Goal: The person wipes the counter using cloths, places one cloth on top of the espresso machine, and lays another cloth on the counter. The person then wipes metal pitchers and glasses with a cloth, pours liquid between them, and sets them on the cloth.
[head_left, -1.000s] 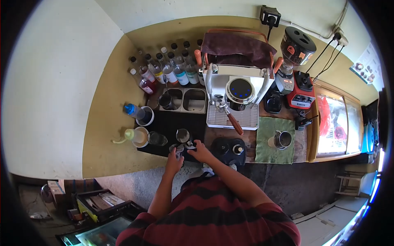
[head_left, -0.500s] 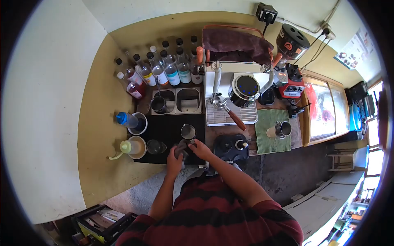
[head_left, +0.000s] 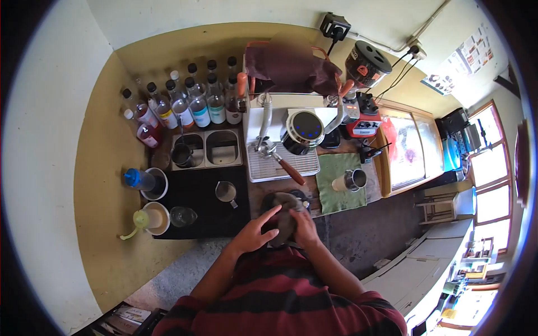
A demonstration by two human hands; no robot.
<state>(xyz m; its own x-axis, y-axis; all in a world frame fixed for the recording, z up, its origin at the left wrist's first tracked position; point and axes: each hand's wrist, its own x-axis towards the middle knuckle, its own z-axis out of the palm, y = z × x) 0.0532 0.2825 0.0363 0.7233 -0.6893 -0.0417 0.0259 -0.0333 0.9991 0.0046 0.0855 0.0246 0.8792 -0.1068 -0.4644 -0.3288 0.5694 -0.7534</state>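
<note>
A dark grey-brown cloth (head_left: 287,221) is between my two hands, over the black tamping stand (head_left: 300,197) at the counter's front edge. My right hand (head_left: 304,225) is closed on the cloth's right side. My left hand (head_left: 256,232) is at its left, thumb and fingers apart, touching or close to it. To the left, a small glass pitcher (head_left: 226,192) with a handle stands on the black mat (head_left: 196,185), apart from both hands. Another glass vessel (head_left: 182,217) is farther left on the mat.
An espresso machine (head_left: 258,120) with a wooden-handled portafilter (head_left: 290,171) stands behind my hands. Syrup bottles (head_left: 199,109) and metal bins (head_left: 222,148) are at the back left. A metal pitcher (head_left: 354,180) lies on a green cloth (head_left: 334,203). Two squeeze bottles stand in bowls at left.
Both hands have moved right, from the mat to the tamping stand, with the cloth. My right hand has let go of the glass pitcher, which stands on the mat. The view has turned right.
</note>
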